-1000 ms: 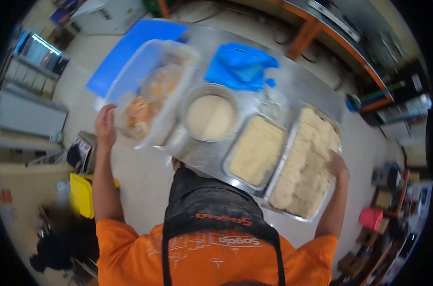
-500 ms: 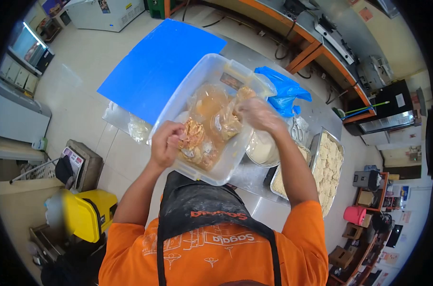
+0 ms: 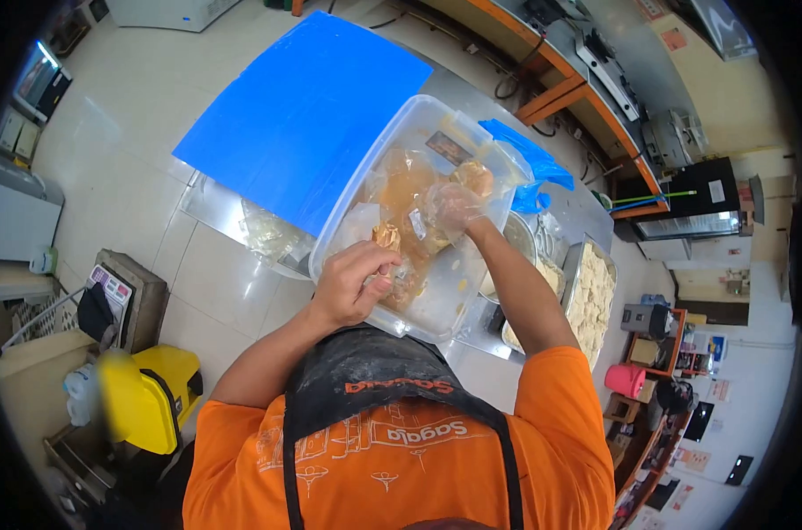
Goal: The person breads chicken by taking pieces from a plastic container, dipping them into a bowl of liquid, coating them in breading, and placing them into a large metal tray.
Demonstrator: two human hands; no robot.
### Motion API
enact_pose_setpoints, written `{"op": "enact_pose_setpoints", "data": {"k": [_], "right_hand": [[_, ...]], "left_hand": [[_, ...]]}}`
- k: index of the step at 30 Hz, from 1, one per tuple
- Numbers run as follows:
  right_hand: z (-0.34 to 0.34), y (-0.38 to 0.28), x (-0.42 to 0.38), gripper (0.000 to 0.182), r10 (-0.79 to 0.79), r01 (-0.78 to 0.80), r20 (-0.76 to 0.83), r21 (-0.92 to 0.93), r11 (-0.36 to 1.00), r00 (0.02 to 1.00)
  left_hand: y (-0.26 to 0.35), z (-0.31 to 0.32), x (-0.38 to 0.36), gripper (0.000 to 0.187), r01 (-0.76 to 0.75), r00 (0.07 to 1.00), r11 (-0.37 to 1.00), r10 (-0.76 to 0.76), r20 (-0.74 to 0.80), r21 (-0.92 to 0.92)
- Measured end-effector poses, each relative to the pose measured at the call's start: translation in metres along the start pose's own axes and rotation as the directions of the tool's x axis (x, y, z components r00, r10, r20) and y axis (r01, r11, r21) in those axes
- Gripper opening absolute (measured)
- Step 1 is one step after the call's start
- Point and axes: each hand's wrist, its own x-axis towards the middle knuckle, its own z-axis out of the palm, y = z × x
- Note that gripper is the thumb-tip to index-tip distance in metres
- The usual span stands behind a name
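From the left, the blue sheet [image 3: 295,124] lies flat beside the tub [image 3: 454,300]. The left hand [image 3: 355,281], on the tub's outer side a second ago, is now over its near left corner, fingers curled almost closed against a filled bag [image 3: 386,235]; whether it grips the plastic I cannot tell. That bag and the others lie inside the tub, at the near edge of the surface [image 3: 445,84]. The right hand [image 3: 454,208], a second ago at the dough [image 3: 592,291], is now down among the bags, too blurred to tell its hold or opening. So both hands are at the tub's contents, and the dough, farthest right, is untouched.
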Motion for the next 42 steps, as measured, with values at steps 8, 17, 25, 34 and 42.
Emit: {"op": "enact_pose_setpoints", "data": {"k": [8,17,25,34,42], "right_hand": [[-0.044,-0.029,-0.071,0.029,0.078,-0.053,-0.070,0.312,0.949,0.994],[-0.093,-0.039,-0.112,0.035,0.101,-0.027,-0.080,0.639,0.769,0.992],[-0.107,-0.024,-0.123,0.034,0.189,-0.105,-0.005,0.818,0.566,0.982],[-0.123,-0.026,-0.127,0.037,0.267,-0.153,0.068,0.938,0.311,0.961],[-0.094,-0.013,-0.129,0.039,0.339,-0.147,0.046,0.949,0.279,0.940]], "left_hand": [[-0.001,-0.005,0.002,0.030,-0.003,0.999,0.999,0.005,0.045,-0.033],[0.000,-0.006,0.004,0.033,0.015,0.999,0.999,-0.013,0.047,-0.033],[0.000,-0.005,0.007,0.035,0.021,0.998,0.999,-0.019,0.055,-0.025],[-0.004,-0.005,0.005,0.037,0.027,0.998,0.999,-0.024,0.063,-0.045],[-0.007,-0.005,0.003,0.038,0.019,0.999,0.998,-0.017,0.044,-0.057]]}}
